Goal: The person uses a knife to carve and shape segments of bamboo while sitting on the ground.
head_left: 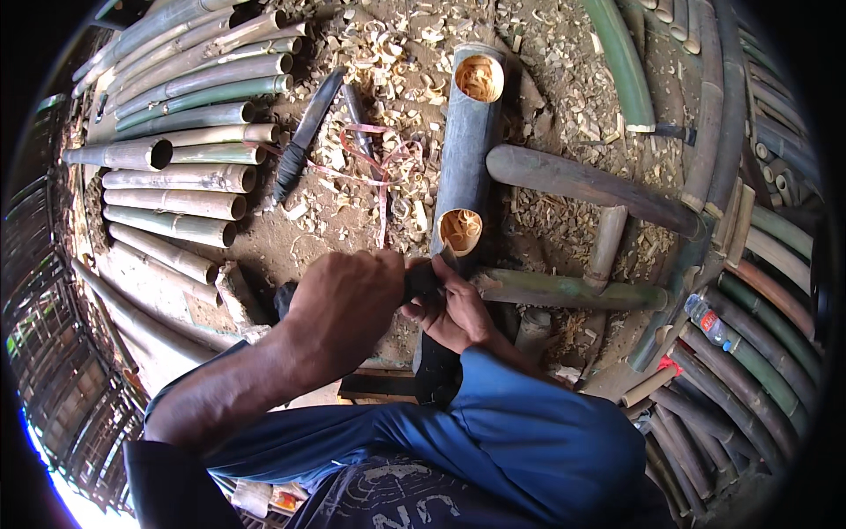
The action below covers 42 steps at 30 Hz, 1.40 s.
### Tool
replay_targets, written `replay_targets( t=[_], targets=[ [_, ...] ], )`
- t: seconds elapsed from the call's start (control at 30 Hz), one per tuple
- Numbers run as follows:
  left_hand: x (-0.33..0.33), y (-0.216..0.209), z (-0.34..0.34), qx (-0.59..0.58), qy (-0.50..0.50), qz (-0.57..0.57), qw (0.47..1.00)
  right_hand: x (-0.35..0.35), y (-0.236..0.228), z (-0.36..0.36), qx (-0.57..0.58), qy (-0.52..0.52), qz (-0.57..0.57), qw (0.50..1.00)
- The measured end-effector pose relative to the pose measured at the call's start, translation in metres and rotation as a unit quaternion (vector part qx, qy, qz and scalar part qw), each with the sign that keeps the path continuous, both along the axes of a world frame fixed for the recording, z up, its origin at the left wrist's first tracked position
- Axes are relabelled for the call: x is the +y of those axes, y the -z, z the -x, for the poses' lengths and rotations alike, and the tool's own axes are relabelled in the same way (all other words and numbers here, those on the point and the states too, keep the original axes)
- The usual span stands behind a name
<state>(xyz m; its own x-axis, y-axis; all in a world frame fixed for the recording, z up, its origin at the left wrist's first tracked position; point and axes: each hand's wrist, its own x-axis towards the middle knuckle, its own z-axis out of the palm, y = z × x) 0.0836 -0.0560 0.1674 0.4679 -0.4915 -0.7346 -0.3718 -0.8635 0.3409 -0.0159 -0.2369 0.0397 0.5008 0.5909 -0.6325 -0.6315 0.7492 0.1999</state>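
A dark bamboo tube [463,145] lies lengthwise in front of me, with an oval opening cut at its far end and another at its near end. Curly pale shavings [461,234] fill the near opening. Just beside that opening, my left hand [348,286] is a fist around the black handle of a knife [421,282]. My right hand [454,309] closes over the same knife from the other side, its thumb close to the blade. Only a short piece of blade shows at the tube's near rim; the rest is hidden by my fingers.
Cut bamboo lengths [181,179] lie in a row at left. A machete [308,132] with a wrapped handle and pink string [361,141] rest on the shaving-strewn ground. Crossbars [590,183] meet the tube from the right. A plastic bottle [708,320] lies on bamboo poles [767,353].
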Motion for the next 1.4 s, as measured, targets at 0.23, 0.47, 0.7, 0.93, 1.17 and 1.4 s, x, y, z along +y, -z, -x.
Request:
replay_targets(
  t=[0.23,0.47,0.7,0.93,1.17,1.4],
  targets=[
    [0.008,0.031,-0.004,0.169,-0.064,0.038,0.983,-0.017,0.007,-0.007,-0.029,-0.057,0.098,0.993],
    [-0.027,0.064,0.101,0.145,-0.293,0.155,0.932,-0.051,0.007,-0.022,-0.065,-0.255,0.279,0.924],
    [-0.102,0.072,0.148,0.136,-0.492,0.137,0.849,-0.076,0.02,-0.004,-0.337,-0.355,0.567,0.663],
    [-0.009,0.07,0.133,0.089,-0.545,0.122,0.825,-0.01,0.008,-0.023,-0.141,-0.326,0.431,0.829],
    [-0.021,-0.004,-0.003,-0.128,-0.261,-0.032,0.956,-0.004,-0.001,-0.044,-0.122,0.001,0.174,0.977],
    [-0.101,-0.023,-0.009,-0.25,0.104,-0.048,0.961,-0.011,0.008,-0.018,-0.161,0.113,0.043,0.98]
  ],
)
